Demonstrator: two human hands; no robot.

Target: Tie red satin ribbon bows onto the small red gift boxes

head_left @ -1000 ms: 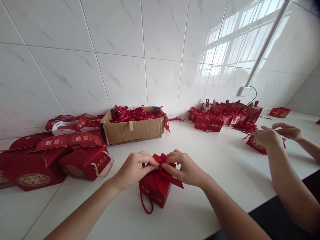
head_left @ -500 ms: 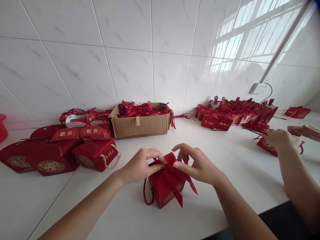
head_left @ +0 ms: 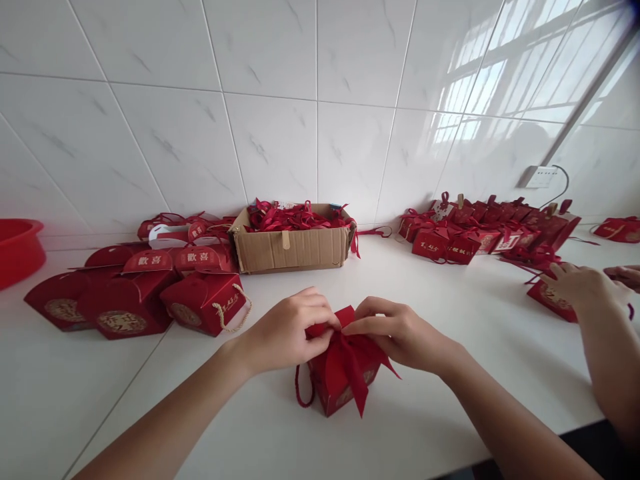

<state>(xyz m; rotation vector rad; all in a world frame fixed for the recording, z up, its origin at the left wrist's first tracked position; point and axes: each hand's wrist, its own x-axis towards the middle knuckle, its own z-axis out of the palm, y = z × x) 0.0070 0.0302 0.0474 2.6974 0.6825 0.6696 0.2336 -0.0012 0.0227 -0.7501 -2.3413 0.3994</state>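
Note:
A small red gift box (head_left: 334,385) stands on the white counter in front of me, with a red cord handle (head_left: 298,393) hanging at its left side. Red ribbon (head_left: 356,380) is gathered into a bow at its top, and its tails drape down the front. My left hand (head_left: 295,330) pinches the ribbon from the left, thumb and fingers closed at the knot. From the right, my right hand (head_left: 400,333) is closed on the ribbon too, its fingertips meeting the left ones. The knot itself is partly hidden by the fingers.
Red gift boxes (head_left: 125,307) cluster at the left beside a red basin (head_left: 20,250). A cardboard box (head_left: 293,252) full of ribbons stands against the tiled wall. More red boxes (head_left: 445,245) sit back right. At the far right, a co-worker's hand (head_left: 583,290) rests over another red box (head_left: 553,300).
My right fingers, raised and spread before, have come down and closed on the ribbon at the knot. My left hand has curled in closer. The view has turned slightly left.

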